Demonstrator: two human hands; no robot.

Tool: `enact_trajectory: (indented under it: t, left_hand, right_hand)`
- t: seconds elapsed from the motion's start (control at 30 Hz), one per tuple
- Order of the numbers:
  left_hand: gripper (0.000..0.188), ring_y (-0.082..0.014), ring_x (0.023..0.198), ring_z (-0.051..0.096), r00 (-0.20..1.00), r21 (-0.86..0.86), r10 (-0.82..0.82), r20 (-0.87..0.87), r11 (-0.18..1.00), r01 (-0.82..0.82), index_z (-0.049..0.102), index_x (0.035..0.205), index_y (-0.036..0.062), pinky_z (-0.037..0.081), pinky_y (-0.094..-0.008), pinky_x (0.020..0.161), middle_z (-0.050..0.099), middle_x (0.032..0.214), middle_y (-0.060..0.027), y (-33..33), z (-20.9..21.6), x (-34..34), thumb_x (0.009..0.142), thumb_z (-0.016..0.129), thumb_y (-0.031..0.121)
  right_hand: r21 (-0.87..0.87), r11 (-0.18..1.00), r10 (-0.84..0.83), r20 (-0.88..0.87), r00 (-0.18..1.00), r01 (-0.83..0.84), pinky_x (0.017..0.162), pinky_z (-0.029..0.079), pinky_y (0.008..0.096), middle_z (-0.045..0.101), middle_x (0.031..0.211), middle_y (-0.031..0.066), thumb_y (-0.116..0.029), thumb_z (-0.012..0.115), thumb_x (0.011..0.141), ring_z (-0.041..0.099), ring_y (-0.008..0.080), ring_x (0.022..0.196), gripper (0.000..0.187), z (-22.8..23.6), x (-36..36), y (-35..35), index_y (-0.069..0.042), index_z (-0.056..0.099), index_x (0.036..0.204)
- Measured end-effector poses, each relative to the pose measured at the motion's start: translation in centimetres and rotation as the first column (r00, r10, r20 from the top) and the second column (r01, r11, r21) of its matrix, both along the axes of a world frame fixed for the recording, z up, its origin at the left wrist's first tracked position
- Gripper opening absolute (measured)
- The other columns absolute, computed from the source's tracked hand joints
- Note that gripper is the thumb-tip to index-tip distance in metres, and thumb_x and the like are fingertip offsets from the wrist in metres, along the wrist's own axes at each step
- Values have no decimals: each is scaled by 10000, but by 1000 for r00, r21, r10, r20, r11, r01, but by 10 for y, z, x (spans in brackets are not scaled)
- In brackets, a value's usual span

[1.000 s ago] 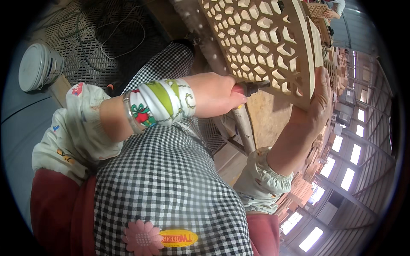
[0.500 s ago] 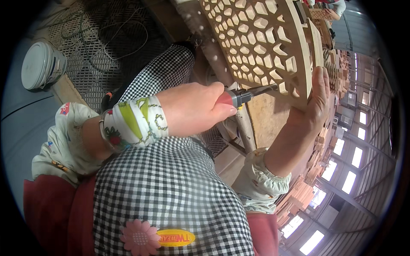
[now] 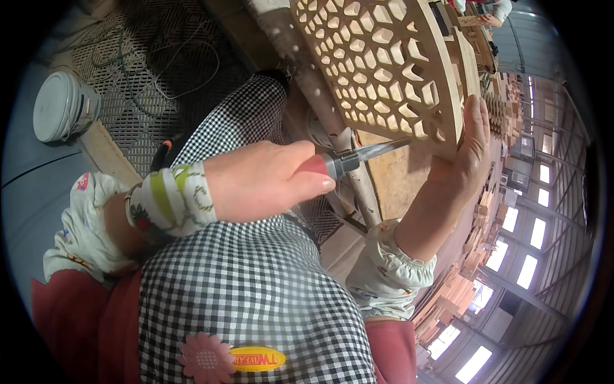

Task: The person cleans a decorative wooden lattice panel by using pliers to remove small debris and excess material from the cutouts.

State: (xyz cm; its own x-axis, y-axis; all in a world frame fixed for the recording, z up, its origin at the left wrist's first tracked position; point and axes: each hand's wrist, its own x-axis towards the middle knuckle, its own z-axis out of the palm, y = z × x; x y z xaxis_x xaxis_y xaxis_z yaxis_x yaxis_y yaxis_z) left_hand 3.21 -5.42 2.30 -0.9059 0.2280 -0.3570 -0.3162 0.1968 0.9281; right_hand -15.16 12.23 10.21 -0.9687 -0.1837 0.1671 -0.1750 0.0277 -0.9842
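My left hand [image 3: 262,179] is closed round the red handle of a cutting tool [image 3: 342,164] with a grey collar and a narrow, pointed metal blade. The blade points right, its tip close to the lower edge of a pale wooden lattice panel [image 3: 453,77]. Whether the tip touches the wood, I cannot tell. The panel is cut through with many angular holes and stands tilted in front of me. My right hand [image 3: 472,147] grips its lower right corner, with fingers along the outer edge and the palm partly behind it.
Under the panel are a wooden board [image 3: 400,176] and a pale, worn rail [image 3: 329,115]. A lidded white bucket [image 3: 61,105] stands at left by a perforated mat [image 3: 144,83] with loose cables. Wood stacks [image 3: 457,291] line the right. Another person's hand [image 3: 491,20] shows at top right.
My left hand has drawn the tool back to the left, so its tip has moved from the panel's holes to near its lower edge. The panel has shifted slightly left; my right hand keeps its grip.
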Motion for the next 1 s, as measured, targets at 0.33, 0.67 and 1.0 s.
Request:
enact_trajectory:
  t: [0.33, 0.67, 1.0]
  left_hand:
    - [380, -58, 452, 501, 984, 446, -44, 175, 894, -40, 547, 1185, 37, 420, -228, 401, 512, 671, 21, 14, 7, -24, 1086, 523, 403]
    - [387, -184, 641, 663, 991, 139, 94, -98, 987, -80, 574, 1085, -1, 530, -326, 599, 669, 779, -75, 19, 0, -22, 1079, 536, 384]
    - [409, -261, 680, 707, 997, 1, 2, -77, 1000, -2, 584, 1078, -2, 546, -369, 634, 706, 787, -131, 7, 10, -32, 1070, 536, 403]
  right_hand:
    - [-53, 999, 14, 38, 999, -12, 898, 567, 308, 656, 1232, 127, -171, 774, 962, 641, 190, 1137, 595, -3, 3, -3, 45, 491, 1438]
    - [-42, 998, -52, 45, 998, 54, 883, 569, 342, 677, 1225, 109, -242, 756, 977, 645, 182, 1112, 475, -3, 8, -4, 16, 602, 1344]
    - [-19, 1000, -8, 51, 999, 9, 822, 576, 377, 647, 1240, 74, -267, 760, 973, 620, 179, 1144, 418, -1, 5, 1, -27, 638, 1293]
